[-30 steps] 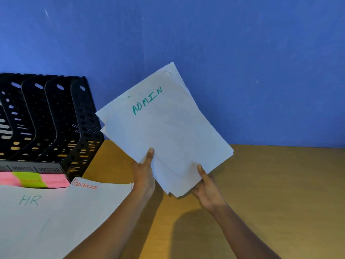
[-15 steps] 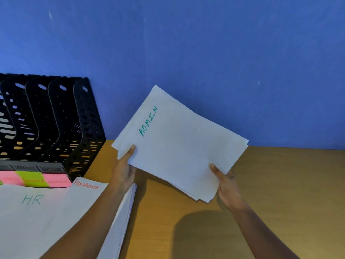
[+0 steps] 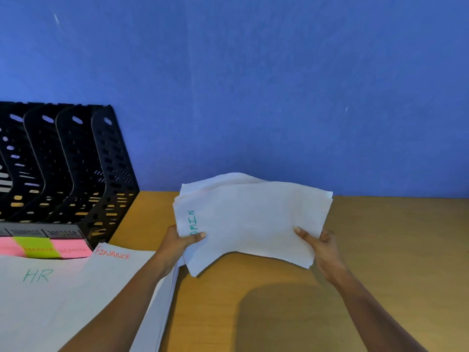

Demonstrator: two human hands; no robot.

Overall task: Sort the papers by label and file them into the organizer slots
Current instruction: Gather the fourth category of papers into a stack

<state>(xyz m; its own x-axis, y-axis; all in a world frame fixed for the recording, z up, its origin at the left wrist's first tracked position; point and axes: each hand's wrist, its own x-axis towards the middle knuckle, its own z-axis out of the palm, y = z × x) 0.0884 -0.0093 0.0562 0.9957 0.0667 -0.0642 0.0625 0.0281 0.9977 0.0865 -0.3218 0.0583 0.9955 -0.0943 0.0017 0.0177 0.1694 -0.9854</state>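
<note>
White ADMIN-labelled paper sheaf point(image 3: 253, 219), light, limp, likely slippery, is sagging above the brown wooden bench point(image 3: 393, 250), left grip point(image 3: 177, 243) and right grip point(image 3: 322, 246) each pinching 1 end, thumbs on top.

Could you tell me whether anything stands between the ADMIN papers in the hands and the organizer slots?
Nothing visible does: only bare table separates the ADMIN papers from the organizer; the FINANCE pile lies flat before it.
</note>
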